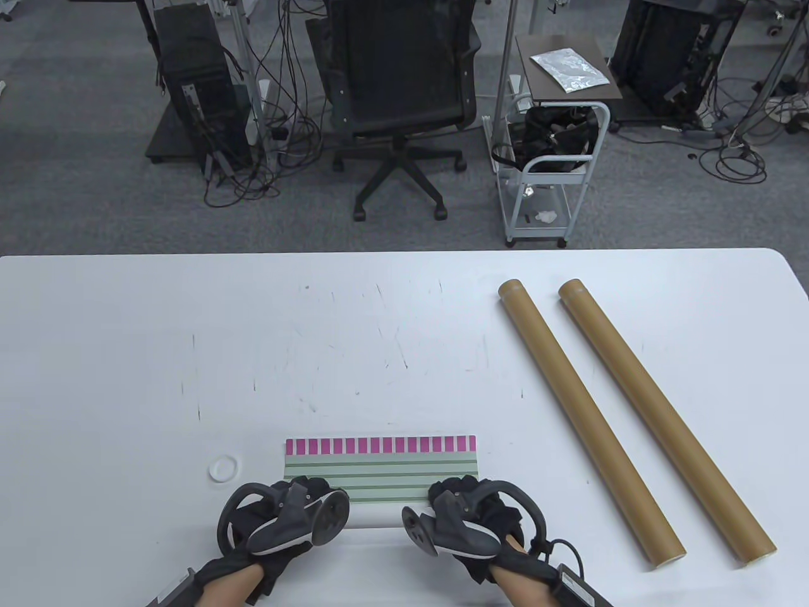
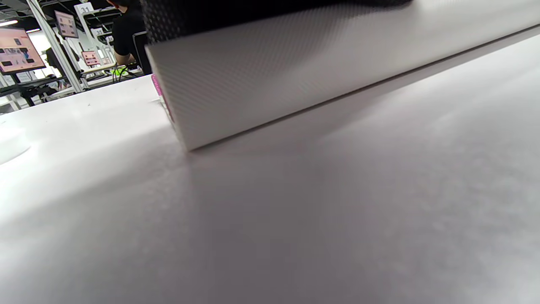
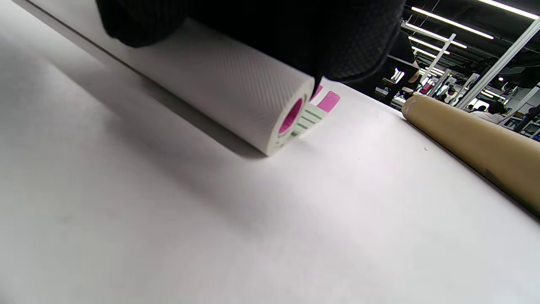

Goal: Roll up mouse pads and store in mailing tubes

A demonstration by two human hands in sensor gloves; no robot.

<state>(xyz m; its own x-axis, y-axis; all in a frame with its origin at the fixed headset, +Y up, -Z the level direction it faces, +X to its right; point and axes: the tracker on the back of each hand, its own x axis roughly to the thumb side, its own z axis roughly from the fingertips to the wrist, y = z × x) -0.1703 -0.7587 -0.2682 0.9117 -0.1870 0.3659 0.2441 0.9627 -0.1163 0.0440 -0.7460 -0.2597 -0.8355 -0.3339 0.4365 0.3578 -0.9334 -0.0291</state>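
White table [image 1: 126,354], scuffed with faint dark marks, fronting grey carpet with a black office chair [image 1: 398,82], a small white cart [image 1: 550,183] and tangled cables behind. Lying on it near the front edge: a mouse pad [image 1: 381,471], partly rolled, green-and-white stripes face up with a band of magenta bars along the far edge. Rolled part at the near side, white textured underside outward [image 3: 228,93] (magenta lining visible inside the open right end of the roll, seen from the right wrist view). Left hand [image 1: 278,521] set on the left end of the roll, right hand [image 1: 468,521] on the right end, each with a tracker on its back. From the right wrist view, gloved fingers [image 3: 350,38] curled over the top of the roll at its end, gripping it. From the left wrist view, only a dark glove edge [image 2: 211,14] over the roll's top; fingers there mostly hidden, so curled or flat cannot be told for certain. Flat, unrolled part of the pad still on the table beyond the hands.

Off to the right, well apart from the pad: two brown mailing tubes, left tube [image 1: 588,420] and right tube [image 1: 663,420], lying side by side, slanting from far-left to near-right, not touching. Small white ring [image 1: 223,469] (perhaps a cap, cannot tell) on the table just left of the pad.
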